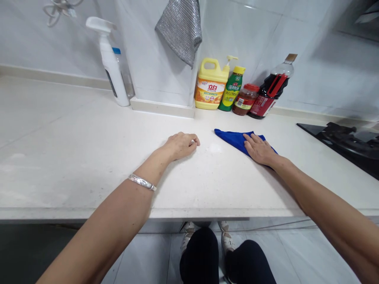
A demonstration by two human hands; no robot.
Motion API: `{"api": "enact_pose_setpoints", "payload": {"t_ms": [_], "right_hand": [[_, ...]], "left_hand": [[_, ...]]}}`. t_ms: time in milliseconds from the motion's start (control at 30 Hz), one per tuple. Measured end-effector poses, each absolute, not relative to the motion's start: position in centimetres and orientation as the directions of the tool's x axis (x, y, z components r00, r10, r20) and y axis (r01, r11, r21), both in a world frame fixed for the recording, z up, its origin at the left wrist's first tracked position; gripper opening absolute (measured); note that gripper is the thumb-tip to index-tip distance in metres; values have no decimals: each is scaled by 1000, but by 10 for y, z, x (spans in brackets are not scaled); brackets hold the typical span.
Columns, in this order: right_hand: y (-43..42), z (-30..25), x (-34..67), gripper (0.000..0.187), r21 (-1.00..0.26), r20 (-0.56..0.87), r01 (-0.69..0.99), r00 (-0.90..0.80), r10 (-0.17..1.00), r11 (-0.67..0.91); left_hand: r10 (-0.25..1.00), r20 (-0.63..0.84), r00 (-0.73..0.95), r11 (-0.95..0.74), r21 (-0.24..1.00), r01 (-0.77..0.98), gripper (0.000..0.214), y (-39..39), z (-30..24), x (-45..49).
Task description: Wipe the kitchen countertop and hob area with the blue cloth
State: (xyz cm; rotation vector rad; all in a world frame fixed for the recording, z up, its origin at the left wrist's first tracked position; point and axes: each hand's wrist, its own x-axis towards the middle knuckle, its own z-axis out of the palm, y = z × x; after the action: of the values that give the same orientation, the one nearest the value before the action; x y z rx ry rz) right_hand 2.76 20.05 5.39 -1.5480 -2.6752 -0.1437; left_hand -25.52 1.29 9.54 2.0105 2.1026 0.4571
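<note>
I judge this a wiping stroke, calling next for even pressure: the right hand point(257, 149) spreads flat over the cloth point(232, 138), the left hand point(181, 146) beside it half-open, seemingly empty.

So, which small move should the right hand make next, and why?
Probably slide the blue cloth towards the left hand: the right hand rests on it, and a pale patch shows on the countertop between the hands.

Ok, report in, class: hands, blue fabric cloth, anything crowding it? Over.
Right bare hand spread on blue fabric cloth. Left bare hand apart from cloth, apparently empty. Red-lidded brown jar behind cloth, not touching.
</note>
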Motion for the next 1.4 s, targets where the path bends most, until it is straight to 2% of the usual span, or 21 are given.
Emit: {"api": "enact_pose_setpoints", "payload": {"t_ms": [167, 367, 900, 1133, 1400], "right_hand": [[181, 56, 39, 65, 76, 62, 860, -510, 858, 505], [167, 51, 47, 64, 96, 98, 834, -551, 829, 543], [117, 51, 34, 62, 86, 120, 775, -632, 766, 626], [94, 55, 14, 62, 88, 109, 746, -666, 738, 660], [87, 64, -7, 63, 77, 56, 713, -701, 710, 697]], "left_hand": [[996, 48, -70, 51, 323, 945, 34, 12, 98, -254], [996, 59, -64, 43, 301, 953, 34, 14, 96, -255], [989, 82, -126, 94, 320, 943, 41, 17, 96, -252], [987, 64, -149, 120, 331, 936, 42, 19, 95, -252], [984, 55, -172, 150, 278, 949, 45, 20, 94, -250]]}}
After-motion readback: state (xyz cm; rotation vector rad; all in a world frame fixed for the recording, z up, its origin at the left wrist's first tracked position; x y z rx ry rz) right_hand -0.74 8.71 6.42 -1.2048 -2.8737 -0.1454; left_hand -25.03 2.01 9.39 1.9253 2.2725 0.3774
